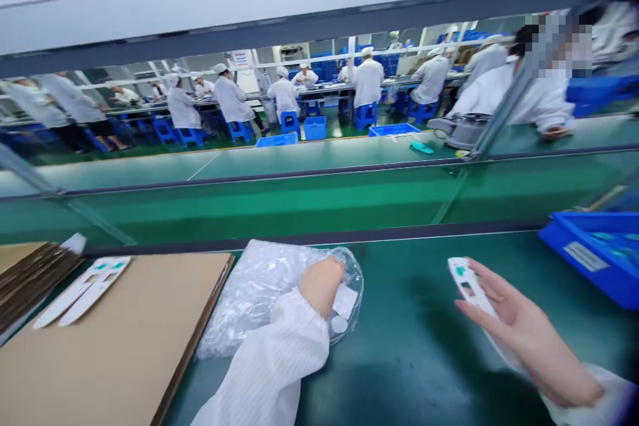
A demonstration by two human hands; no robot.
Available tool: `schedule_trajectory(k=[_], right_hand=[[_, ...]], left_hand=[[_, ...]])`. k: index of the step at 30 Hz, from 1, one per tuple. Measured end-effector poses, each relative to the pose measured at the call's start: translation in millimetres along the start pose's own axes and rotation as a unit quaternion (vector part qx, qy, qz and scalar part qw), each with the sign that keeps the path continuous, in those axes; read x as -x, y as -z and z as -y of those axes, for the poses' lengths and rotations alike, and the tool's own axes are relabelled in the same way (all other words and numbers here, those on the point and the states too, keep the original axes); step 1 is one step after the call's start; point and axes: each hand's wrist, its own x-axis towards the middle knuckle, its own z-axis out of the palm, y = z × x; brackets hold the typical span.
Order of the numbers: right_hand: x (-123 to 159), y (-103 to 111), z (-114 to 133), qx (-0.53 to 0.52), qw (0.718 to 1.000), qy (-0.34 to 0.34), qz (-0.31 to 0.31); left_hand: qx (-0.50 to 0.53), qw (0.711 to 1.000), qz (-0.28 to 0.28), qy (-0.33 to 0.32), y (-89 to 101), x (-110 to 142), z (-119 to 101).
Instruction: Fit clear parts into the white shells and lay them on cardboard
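Note:
My left hand point(322, 286) is curled into a clear plastic bag point(249, 299), gripping the crumpled film. Inside the bag, near my fingers, lie a small white card point(345, 301) and a round white piece point(339, 324). My right hand point(529, 339) is shut around a long white plastic device point(464, 279) with a teal mark and a small window at its top end. Two similar white pieces point(82, 291) lie on a tan cardboard sheet point(114, 346) to the left, out of reach of neither hand's fingers, well apart from both.
A stack of corrugated cardboard sheets point(30, 279) sits at the far left. A blue crate point(594, 253) stands on the green workbench point(399, 306) at the right. Beyond a glass partition, a co-worker's hand rests on another bench, and several people in white gowns sit at long tables.

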Motion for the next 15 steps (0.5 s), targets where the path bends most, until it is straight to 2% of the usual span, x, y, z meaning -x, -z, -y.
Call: schedule_trajectory(k=[4, 10, 13, 15], right_hand=[[0.1, -35.7, 41.5, -0.146, 0.982, -0.048, 0.108], [-29.9, -92.7, 90.5, -0.210, 0.965, -0.031, 0.156], [-40.7, -122.1, 105.5, -0.242, 0.952, -0.014, 0.187], [-44.2, -137.9, 112.3, -0.259, 0.943, -0.001, 0.209]], left_hand=[[0.002, 1.000, 0.003, -0.026, 0.8, -4.7, 13.3], [0.031, 0.997, -0.002, -0.068, 7.9, -8.6, 26.1], [0.061, 0.996, -0.011, -0.066, 7.5, -9.8, 31.1], [0.110, 0.991, -0.036, -0.069, 8.0, -11.3, 38.9]])
